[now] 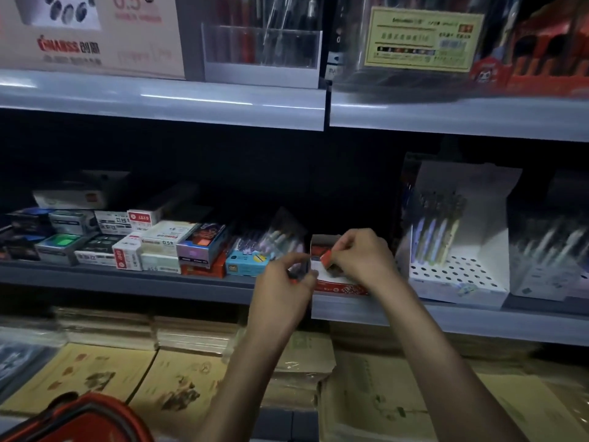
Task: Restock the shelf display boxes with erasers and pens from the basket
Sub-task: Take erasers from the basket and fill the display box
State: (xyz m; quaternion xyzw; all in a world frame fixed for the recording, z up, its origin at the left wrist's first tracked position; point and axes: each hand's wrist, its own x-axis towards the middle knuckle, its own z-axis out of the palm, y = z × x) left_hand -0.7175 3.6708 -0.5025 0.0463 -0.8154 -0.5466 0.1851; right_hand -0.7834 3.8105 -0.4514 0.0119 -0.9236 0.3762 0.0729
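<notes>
A red and white display box [338,287] sits at the front of the middle shelf. My right hand [363,260] hovers over it, fingers pinched on a small red and white eraser [326,258] at the box's opening. My left hand [283,282] is just left of the box, curled around small items with a red bit showing at its fingers; what they are is too dim to tell. The red basket [79,419] shows its rim at the bottom left corner.
Small stationery boxes [165,244] crowd the middle shelf to the left. A white perforated pen display [455,272] with several pens stands right of the eraser box. Stacked brown notebooks [191,378] fill the lower shelf. The upper shelf edge [223,103] overhangs.
</notes>
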